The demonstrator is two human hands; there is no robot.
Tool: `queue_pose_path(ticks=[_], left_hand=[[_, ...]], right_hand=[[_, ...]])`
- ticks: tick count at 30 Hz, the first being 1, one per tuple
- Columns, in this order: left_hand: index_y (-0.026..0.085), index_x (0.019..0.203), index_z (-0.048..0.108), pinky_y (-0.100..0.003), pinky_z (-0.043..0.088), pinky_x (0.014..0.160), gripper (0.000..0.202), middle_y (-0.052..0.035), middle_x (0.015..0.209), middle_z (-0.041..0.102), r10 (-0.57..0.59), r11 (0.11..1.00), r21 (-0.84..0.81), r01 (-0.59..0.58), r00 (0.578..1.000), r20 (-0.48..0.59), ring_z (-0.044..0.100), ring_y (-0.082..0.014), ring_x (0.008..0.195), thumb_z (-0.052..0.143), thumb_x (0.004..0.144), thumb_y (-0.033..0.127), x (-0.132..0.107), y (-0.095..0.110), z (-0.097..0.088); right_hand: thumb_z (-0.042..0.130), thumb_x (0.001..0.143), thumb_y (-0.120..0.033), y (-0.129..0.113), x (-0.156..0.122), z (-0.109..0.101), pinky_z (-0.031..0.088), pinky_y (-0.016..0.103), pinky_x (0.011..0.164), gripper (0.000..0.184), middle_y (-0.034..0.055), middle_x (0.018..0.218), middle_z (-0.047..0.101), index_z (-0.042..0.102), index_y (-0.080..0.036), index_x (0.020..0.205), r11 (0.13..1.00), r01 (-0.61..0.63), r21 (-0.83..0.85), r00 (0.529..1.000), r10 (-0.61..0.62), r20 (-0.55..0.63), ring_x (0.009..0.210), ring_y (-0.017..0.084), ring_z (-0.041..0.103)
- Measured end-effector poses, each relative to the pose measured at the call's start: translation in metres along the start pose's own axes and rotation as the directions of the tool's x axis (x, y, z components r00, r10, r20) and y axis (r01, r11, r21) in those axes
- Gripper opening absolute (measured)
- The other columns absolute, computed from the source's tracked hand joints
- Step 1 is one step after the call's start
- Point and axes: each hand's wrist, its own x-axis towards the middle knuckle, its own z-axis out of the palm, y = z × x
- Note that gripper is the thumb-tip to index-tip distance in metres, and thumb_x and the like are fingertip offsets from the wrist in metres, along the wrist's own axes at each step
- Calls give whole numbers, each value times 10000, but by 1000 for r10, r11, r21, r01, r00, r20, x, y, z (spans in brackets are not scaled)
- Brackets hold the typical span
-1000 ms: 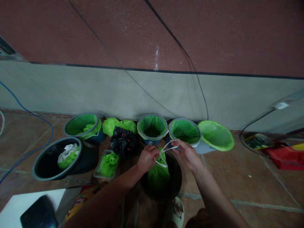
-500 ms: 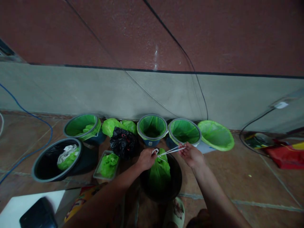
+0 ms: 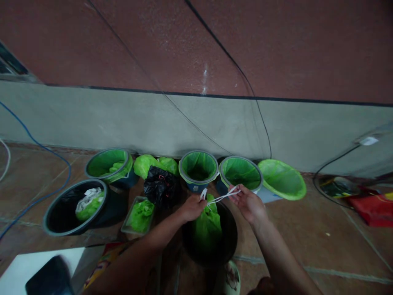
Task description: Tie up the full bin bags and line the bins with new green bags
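A green rubbish bag [image 3: 208, 227] stands gathered inside a black bin [image 3: 229, 237] on the floor right below me. White drawstrings [image 3: 220, 197] run from the bag's top between my hands. My left hand [image 3: 192, 207] pinches one end at the bag's neck. My right hand [image 3: 248, 202] is closed on the other end, held out to the right and pulled taut.
Three small bins with green liners [image 3: 112, 163] [image 3: 198, 166] [image 3: 240, 173] line the wall, plus a loose green liner [image 3: 281, 179]. A tied black bag [image 3: 160, 185], a tray of green bags [image 3: 140, 214] and a large black bin [image 3: 72, 207] sit left. Cables [image 3: 37, 143] cross the floor.
My hands drew the loose drawstring loop taut, the right hand moving right, the left staying at the bag's neck. The view shifted down slightly.
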Motion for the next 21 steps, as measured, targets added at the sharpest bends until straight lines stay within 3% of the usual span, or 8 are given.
queue_pose_path(ticks=[7,9,12,14,16,21], left_hand=[[187,858,639,-272,433,712,221,-52,752,658,110,965,254,-70,983,-146,634,-189,723,424,908,181,-10,11,-20],[191,872,649,-271,446,724,239,-47,757,666,98,982,179,-65,978,-184,635,-180,730,413,907,183,-9,9,-22],[185,806,653,-246,458,664,244,-13,696,629,10,983,-176,-51,974,-225,587,-141,654,423,881,217,-4,8,-24],[171,775,645,-223,449,594,216,12,638,573,-113,882,-470,-4,969,-219,530,-110,575,456,845,248,-1,8,-27],[162,779,638,-207,445,563,170,43,583,507,-242,714,-700,34,949,-201,471,-82,515,518,801,280,0,9,-30],[160,750,610,-225,487,588,111,103,475,359,-465,360,-930,68,878,-116,357,-46,423,581,775,264,1,9,-37]], right_hand=[[548,873,-263,2,3,-1,567,321,769,102,20,828,734,591,-251,781,994,-47,95,998,51,-40,788,164,695],[539,878,-251,2,4,-1,568,308,744,103,14,811,730,588,-254,788,992,-56,114,996,64,-61,782,157,694],[548,873,-257,2,6,-3,568,313,699,93,18,802,725,570,-256,782,996,-36,81,997,42,-65,760,169,692],[547,870,-252,3,6,-5,568,312,668,94,20,790,722,559,-255,776,996,-33,84,997,38,-70,725,170,683],[545,866,-239,4,7,-7,566,305,641,90,15,772,717,553,-255,777,995,-27,94,996,35,-83,682,162,669],[521,878,-194,0,5,-8,543,270,544,129,4,696,686,551,-251,766,988,-38,152,981,66,-183,562,136,617]])
